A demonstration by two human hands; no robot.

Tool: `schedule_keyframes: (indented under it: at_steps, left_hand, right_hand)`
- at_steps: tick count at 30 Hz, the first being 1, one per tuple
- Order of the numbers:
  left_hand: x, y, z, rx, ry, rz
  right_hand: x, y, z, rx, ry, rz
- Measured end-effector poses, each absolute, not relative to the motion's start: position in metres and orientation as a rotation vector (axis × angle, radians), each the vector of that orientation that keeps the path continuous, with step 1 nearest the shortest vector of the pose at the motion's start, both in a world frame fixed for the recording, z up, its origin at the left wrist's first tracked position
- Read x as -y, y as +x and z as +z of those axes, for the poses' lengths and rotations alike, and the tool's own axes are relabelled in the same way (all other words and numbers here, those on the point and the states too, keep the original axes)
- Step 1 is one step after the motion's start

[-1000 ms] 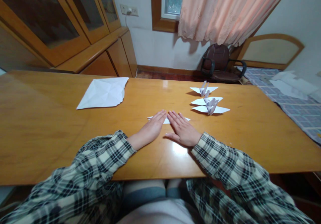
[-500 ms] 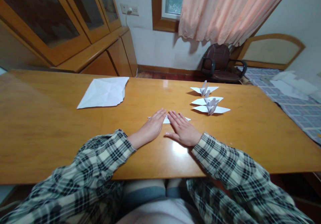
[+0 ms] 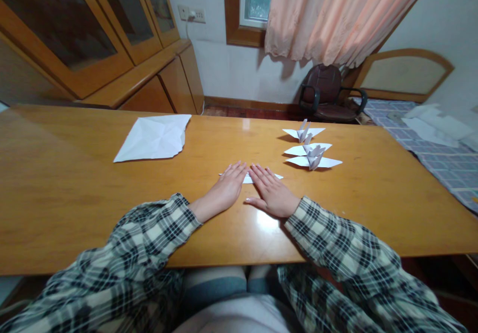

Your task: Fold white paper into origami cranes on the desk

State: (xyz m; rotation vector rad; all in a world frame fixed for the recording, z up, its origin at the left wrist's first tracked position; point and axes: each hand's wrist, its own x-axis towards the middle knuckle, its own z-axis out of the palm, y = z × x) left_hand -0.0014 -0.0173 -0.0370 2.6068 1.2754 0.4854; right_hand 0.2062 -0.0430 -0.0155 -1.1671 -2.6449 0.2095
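A small folded white paper (image 3: 248, 179) lies on the wooden table, mostly covered by my hands, with its middle and pointed ends showing. My left hand (image 3: 226, 187) rests flat over its left part, fingers stretched out. Over the right part lies my right hand (image 3: 272, 191), also flat, its thumb spread towards the left. The fingertips of both hands almost meet above the paper. To the right stand three folded paper cranes: a front crane (image 3: 314, 160), a middle crane (image 3: 293, 150) and a back crane (image 3: 302, 132).
A creased white paper sheet (image 3: 153, 138) lies at the table's back left. The wooden table (image 3: 74, 198) has its near edge at my lap. Beyond it stand a cabinet (image 3: 149, 91), a brown armchair (image 3: 323, 91) and a bed (image 3: 429, 144) at right.
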Motion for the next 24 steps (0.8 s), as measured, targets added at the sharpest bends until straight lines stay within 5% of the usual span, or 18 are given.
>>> schedule_keyframes:
  at_steps: [24]
  left_hand:
    - [0.017, -0.004, -0.037, -1.254, 2.627, 0.489]
  right_hand:
    - [0.056, 0.205, -0.024, 2.401, -1.468, 0.166]
